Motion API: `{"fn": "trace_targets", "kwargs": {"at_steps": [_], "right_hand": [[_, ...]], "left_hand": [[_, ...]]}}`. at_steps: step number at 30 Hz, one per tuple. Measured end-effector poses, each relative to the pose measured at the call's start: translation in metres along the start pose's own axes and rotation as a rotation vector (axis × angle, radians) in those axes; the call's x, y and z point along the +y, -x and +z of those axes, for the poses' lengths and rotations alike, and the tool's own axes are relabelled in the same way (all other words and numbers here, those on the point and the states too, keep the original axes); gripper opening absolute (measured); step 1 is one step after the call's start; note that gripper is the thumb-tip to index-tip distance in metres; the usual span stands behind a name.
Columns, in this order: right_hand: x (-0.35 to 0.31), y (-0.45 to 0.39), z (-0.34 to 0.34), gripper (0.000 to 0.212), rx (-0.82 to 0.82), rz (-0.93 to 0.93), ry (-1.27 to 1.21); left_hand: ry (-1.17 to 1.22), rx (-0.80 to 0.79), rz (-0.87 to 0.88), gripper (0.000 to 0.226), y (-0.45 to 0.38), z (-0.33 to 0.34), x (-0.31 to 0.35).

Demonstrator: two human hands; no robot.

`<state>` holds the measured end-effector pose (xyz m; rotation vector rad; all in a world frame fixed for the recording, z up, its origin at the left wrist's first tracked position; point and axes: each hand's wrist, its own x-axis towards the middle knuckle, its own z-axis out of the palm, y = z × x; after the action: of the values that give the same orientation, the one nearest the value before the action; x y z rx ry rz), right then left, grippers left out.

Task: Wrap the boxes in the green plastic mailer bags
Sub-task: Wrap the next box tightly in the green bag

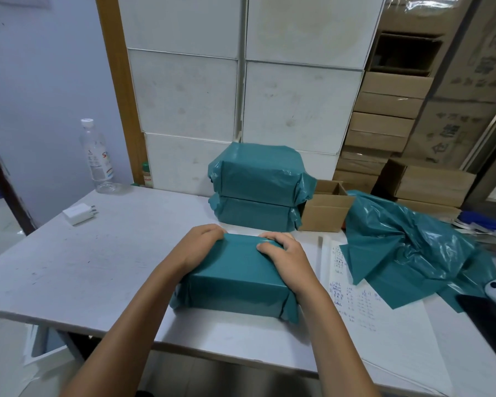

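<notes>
Only blurred handwriting on the paper (pixel 355 305) beside both hands (pixel 241 247) pressing the wrapped box (pixel 235 285).

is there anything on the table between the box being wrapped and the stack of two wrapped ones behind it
Nothing visible. Both hands, left hand and right hand, press on the far edge of the wrapped box, and only a bare strip of table separates it from the stack of wrapped boxes. The open cardboard box sits right of that path.

Even, cool indoor light, moderately bright. Soft sheen on crumpled green bags (pixel 407 247) at 3 o'clock. Faint shadows under counter (pixel 98 253) edge. Wide-angle bending and slight blur toward frame edges; centre sharp.
</notes>
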<state>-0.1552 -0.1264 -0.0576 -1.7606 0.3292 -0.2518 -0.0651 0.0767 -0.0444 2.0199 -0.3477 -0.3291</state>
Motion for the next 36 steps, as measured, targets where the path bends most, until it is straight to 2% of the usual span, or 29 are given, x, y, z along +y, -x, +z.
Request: {"fn": "trace_targets", "kwargs": {"at_steps": [4, 9, 11, 16, 19, 23, 30, 36], "right_hand": [[0.005, -0.002, -0.004, 0.017, -0.013, 0.076, -0.16], [0.011, -0.006, -0.003, 0.009, -0.005, 0.111, -0.195], [0.014, -0.008, -0.005, 0.015, -0.012, 0.127, -0.231], [0.025, -0.009, -0.003, 0.006, 0.045, 0.157, -0.358], [0.033, -0.006, -0.001, 0.011, 0.068, 0.125, -0.423], [0.037, -0.002, 0.001, 0.012, 0.067, 0.104, -0.484], [0.036, -0.004, 0.006, 0.013, 0.031, 0.118, -0.54], [0.039, -0.007, 0.006, 0.034, -0.005, 0.142, -0.524]], "left_hand": [[0.087, -0.018, -0.003, 0.032, -0.004, 0.002, -0.001], [0.157, -0.008, -0.005, 0.023, -0.009, 0.002, -0.006], [0.225, -0.023, -0.018, 0.018, -0.01, 0.002, -0.007], [0.477, -0.064, -0.091, 0.015, 0.004, 0.005, -0.023], [0.588, -0.003, -0.049, 0.025, 0.012, 0.013, -0.034], [0.749, 0.078, -0.093, 0.022, 0.014, 0.021, -0.035], [0.878, 0.109, -0.163, 0.021, 0.011, 0.019, -0.03], [0.838, 0.1, -0.183, 0.023, 0.012, 0.017, -0.026]]}}
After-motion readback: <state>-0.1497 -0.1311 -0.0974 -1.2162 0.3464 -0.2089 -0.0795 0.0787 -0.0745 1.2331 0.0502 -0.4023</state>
